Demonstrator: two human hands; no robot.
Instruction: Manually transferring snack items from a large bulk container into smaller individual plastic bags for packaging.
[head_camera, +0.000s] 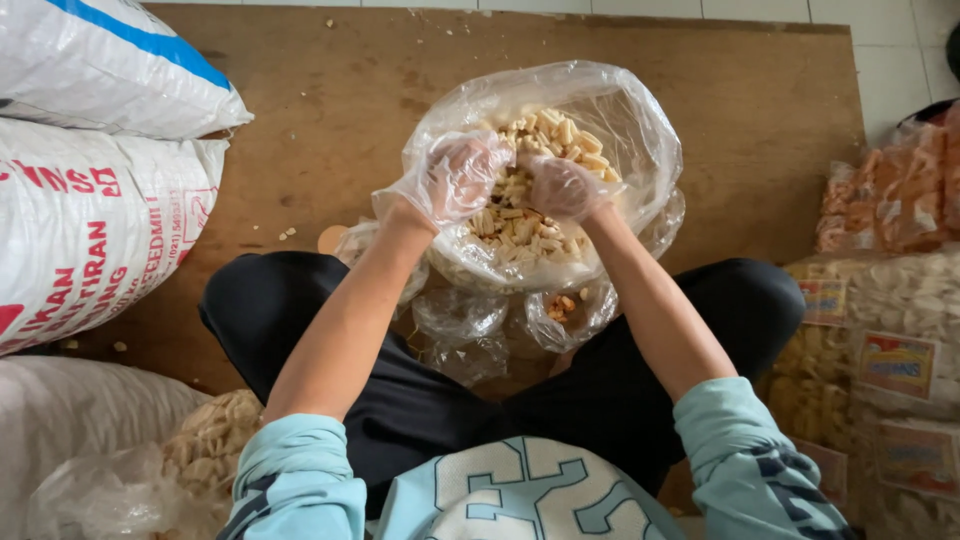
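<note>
A large clear plastic bag (640, 130) full of small pale stick-shaped snacks (560, 135) sits on a brown board between my knees. Both my hands wear thin clear plastic gloves and reach into the bag's mouth. My left hand (455, 180) is cupped over the snacks at the bag's left rim. My right hand (562, 187) is closed around a handful of snack pieces in the middle of the bag. A smaller clear bag (570, 310) with a few snack pieces lies just in front of the big bag.
Two big white woven sacks (90, 200) lie at the left. Packed bags of snacks (890, 330) are stacked at the right. An open bag of pale crackers (205, 440) sits at the lower left. Crumbs dot the brown board (330, 110).
</note>
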